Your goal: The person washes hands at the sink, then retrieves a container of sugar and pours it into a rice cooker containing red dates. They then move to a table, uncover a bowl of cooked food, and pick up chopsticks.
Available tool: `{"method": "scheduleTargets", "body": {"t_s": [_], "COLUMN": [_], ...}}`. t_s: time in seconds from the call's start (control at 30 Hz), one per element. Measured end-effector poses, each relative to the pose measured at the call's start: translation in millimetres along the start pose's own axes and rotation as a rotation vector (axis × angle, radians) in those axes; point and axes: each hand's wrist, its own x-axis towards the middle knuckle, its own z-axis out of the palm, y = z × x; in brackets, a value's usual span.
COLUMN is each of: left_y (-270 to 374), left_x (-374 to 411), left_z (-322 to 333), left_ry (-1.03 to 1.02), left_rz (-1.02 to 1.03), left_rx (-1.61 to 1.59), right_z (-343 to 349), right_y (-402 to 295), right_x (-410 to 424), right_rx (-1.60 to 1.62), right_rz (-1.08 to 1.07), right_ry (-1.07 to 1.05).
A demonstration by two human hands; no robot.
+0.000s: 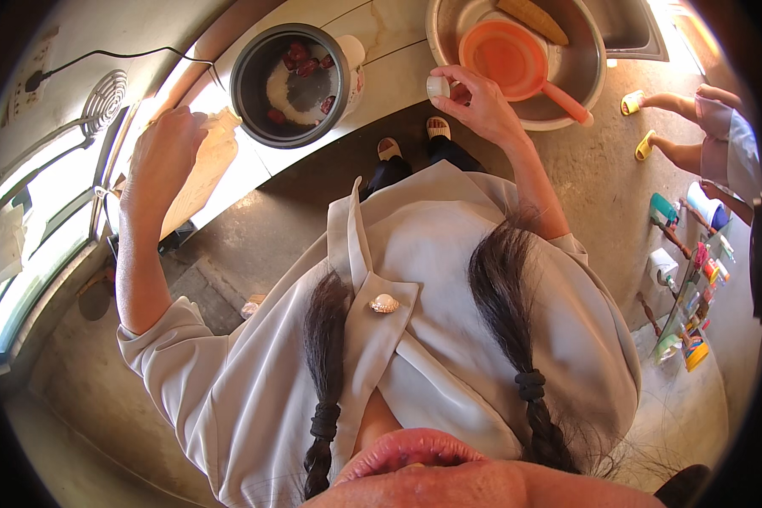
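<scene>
My right hand [482, 105] holds a small white cap or cup [438, 87] between thumb and fingers, beside a large metal basin [574, 108]. In the basin lie an orange plastic ladle [503, 58] and a long yellow-brown object [536, 20]. My left hand [162, 149] has curled fingers and is over or against a tan, flat-sided object [206, 168], perhaps cardboard or wood; its grip is hidden. Between my hands stands a rice cooker [235, 82] without a lid. Pale grains [279, 95] and several red dates [301, 63] are inside it.
A black power cord [133, 54] runs from a wall plug above the counter [394, 28]. A skimmer [105, 101] hangs at the left by the window. A metal sink [635, 32] adjoins the basin. Another person [724, 140] stands at right, near a glass table [682, 305] holding several items.
</scene>
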Motion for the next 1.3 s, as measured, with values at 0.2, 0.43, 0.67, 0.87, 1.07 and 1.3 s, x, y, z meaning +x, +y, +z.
{"method": "scheduleTargets", "body": {"t_s": [0.2, 0.43, 0.67, 0.87, 1.07, 1.3], "left_y": [0.3, 2.1, 0.1, -4.7, 0.5, 0.7], "left_x": [0.3, 1.4, 3.5, 3.7, 4.5, 11.2], "left_z": [-0.8, -2.2, -0.6, 3.3, -1.8, -5.7], "left_ry": [-0.009, -0.021, -0.025, -0.009, -0.033, -0.250], "left_rz": [-0.002, -0.001, 0.009, 0.034, 0.004, -0.131], "left_rx": [-0.016, 0.005, 0.010, 0.007, 0.008, 0.043], "right_z": [-1.2, -1.9, -0.2, -1.1, -0.9, -0.6], "right_y": [1.0, 1.6, 3.0, 4.4, 5.4, 7.9], "right_x": [-0.2, 0.2, 0.6, 1.4, 1.9, 1.9], "right_rx": [0.007, 0.005, 0.038, 0.034, 0.024, 0.034], "right_rz": [0.026, 0.042, 0.001, -0.004, -0.015, -0.008], "right_ry": [-0.024, -0.037, -0.002, -0.007, 0.004, 0.007]}}
